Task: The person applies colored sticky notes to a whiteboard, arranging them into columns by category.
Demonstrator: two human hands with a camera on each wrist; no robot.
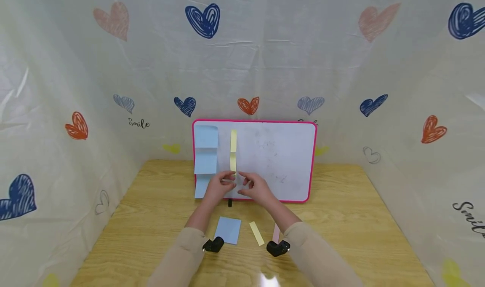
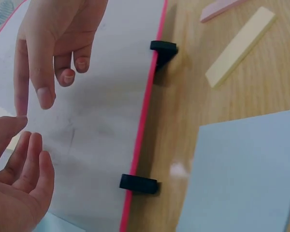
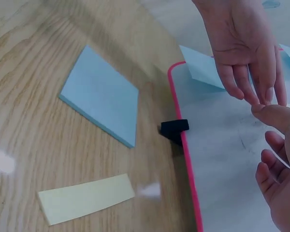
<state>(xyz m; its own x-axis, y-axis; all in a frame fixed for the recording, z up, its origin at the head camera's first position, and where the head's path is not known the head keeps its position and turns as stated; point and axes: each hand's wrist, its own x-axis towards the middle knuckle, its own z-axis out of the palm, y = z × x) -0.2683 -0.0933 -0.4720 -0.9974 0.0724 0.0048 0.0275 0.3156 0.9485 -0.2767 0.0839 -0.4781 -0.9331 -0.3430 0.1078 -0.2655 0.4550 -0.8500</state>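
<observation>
A pink-framed whiteboard (image 1: 276, 160) leans upright at the back of the table. Two yellow sticky strips (image 1: 233, 141) run one below the other on it, right of a column of blue sticky notes (image 1: 206, 137). My left hand (image 1: 219, 186) has its fingertips right at the bottom of the lower strip, thumb and forefinger apart. Just to the right, my right hand (image 1: 258, 189) faces it with fingers loosely bent and thumb apart. In the right wrist view, the right thumb (image 3: 275, 116) overlaps the left fingertips. Neither hand shows anything pinched.
On the table in front lie a blue sticky note pad (image 1: 228, 231), a yellow strip pad (image 1: 257, 233) and a pink strip pad (image 1: 276, 232), partly covered by the right forearm. Black feet (image 2: 139, 183) hold the board's lower edge. A heart-printed curtain (image 1: 242, 68) hangs behind.
</observation>
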